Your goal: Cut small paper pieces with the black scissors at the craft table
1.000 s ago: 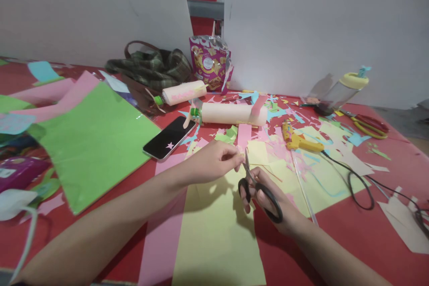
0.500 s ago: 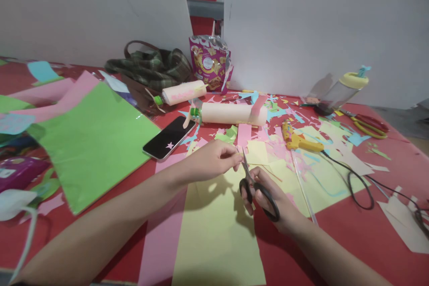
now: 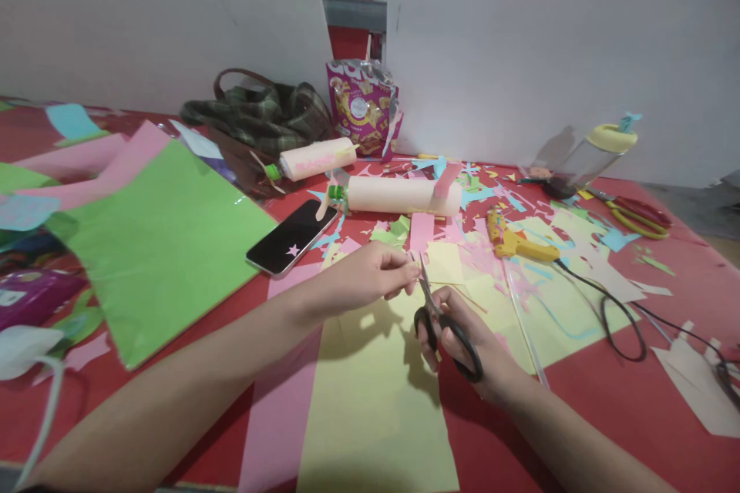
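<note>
The pink scrap sits pinched between the fingertips of your left hand, held just above the table, and the blades of the black scissors point up at it from just below and to its right. Your right hand is closed on the scissors, with fingers through the black loops and the blades nearly together. Both hands hover over a yellow sheet that lies beside a pink sheet on the red table. Beyond the scrap lie a paper-wrapped bottle, a phone to your left and a yellow glue gun to your right.
</note>
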A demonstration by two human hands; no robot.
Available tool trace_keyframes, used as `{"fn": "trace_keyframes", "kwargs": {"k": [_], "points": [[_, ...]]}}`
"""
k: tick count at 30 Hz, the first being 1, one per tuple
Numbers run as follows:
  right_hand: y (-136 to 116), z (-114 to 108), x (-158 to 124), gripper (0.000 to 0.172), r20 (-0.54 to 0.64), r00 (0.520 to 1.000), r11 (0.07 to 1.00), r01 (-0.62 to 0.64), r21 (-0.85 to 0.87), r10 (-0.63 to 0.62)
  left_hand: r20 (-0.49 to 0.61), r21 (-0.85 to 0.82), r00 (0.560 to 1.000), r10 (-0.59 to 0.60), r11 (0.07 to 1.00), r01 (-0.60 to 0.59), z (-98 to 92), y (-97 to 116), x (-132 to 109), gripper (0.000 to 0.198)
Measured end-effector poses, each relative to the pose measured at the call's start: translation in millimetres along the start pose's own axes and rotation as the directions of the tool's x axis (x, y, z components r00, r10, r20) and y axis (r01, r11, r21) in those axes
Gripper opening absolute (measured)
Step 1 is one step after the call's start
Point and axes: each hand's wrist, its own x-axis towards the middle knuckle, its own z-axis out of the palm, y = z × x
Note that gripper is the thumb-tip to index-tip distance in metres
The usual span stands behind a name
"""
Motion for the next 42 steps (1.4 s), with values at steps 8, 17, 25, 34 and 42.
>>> {"fn": "trace_keyframes", "kwargs": {"k": [8, 17, 25, 34, 42], "points": [[0.0, -1.2, -1.8, 0.031, 0.006, 1.000, 1.000, 0.004, 0.019, -0.004, -0.006, -0.023, 1.000, -0.021, 1.000, 0.021, 2.3, 3.5, -1.8, 0.031], [2.3, -0.2, -1.8, 0.030, -0.002, 0.999, 0.997, 0.039, 0.061, -0.039, -0.005, -0.097, 1.000, -0.008, 0.995, 0.008, 8.3, 2.0, -1.2, 0.032], [1.6, 0.3, -1.6, 0.031, -0.013, 0.999, 0.998, 0.037, 0.060, -0.036, -0.058, -0.157, 0.998, -0.003, 0.988, -0.006, 15.7, 0.1, 0.4, 0.030], [-0.3, 3.2, -2.0, 0.029, -0.017, 0.998, 0.995, 0.064, 0.078, -0.062, -0.160, -0.233, 0.987, -0.009, 0.972, -0.029, 29.4, -3.2, -1.0, 0.031], [1.5, 4.9, -3.3, 0.025, -0.020, 0.998, 0.996, 0.059, 0.067, -0.058, -0.199, -0.343, 0.979, -0.035, 0.939, -0.036, 37.8, 0.2, -2.6, 0.031]]}}
